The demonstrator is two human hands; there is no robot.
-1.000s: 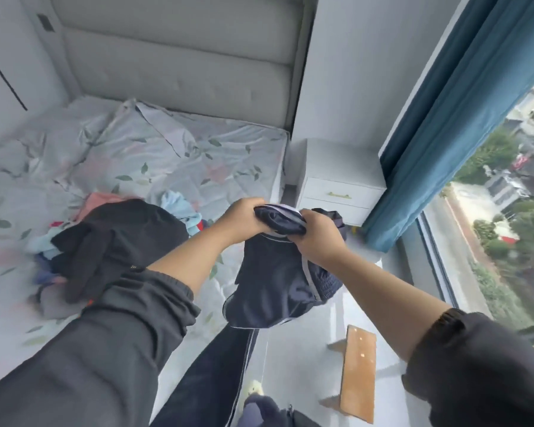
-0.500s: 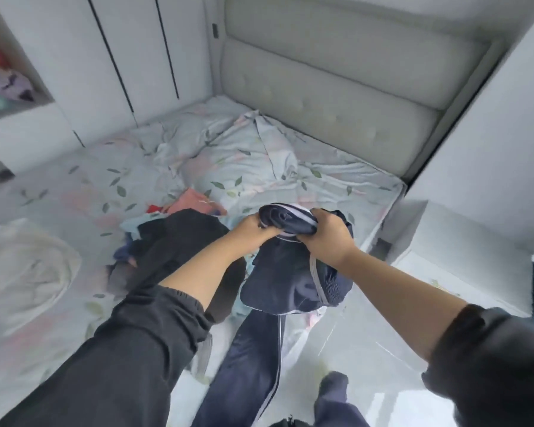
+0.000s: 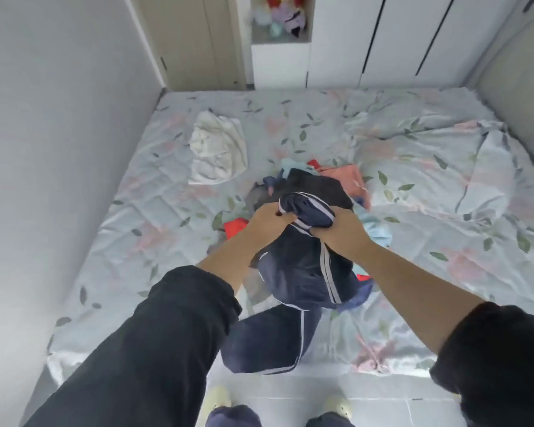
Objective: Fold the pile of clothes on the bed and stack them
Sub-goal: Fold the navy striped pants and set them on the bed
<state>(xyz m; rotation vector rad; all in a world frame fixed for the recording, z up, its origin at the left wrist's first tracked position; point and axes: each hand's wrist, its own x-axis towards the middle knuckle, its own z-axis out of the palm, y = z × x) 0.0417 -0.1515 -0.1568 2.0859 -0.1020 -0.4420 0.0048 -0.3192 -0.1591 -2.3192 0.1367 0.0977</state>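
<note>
Bed (image 3: pixel 154 235) fills the room ahead, floral sheet, rumpled. Grey wall (image 3: pixel 59 118) is tight on the left and a padded headboard (image 3: pixel 521 72) is far right. White wardrobe doors (image 3: pixel 383 41) are at the back, w/ an open niche (image 3: pixel 279 23) of soft toys beside them. A crumpled white garment (image 3: pixel 218 155) lies alone on the bed's left half, well apart from the rest. A pillow (image 3: pixel 487 180) in the same print is at right, near the headboard.

Pile of clothes (image 3: pixel 318 186) sits mid-bed: black piece on top, coral one behind-right, bits of lt blue and red poking out round the edges. My arms and the pants cover its near part, so can't tell what's under there.

Navy track pants (image 3: pixel 299 272) w/ white side stripes hang over the pile and the bed's near edge. The top is bunched in a wad and the legs drop past the mattress twd the tiled floor (image 3: pixel 367 392). L hand (image 3: pixel 267 221) has its fingers curled tight on the wad's left side. R hand (image 3: pixel 341 234) is clenched on the right side, close beside the L one. Pale slippers (image 3: pixel 218 399) below.
</note>
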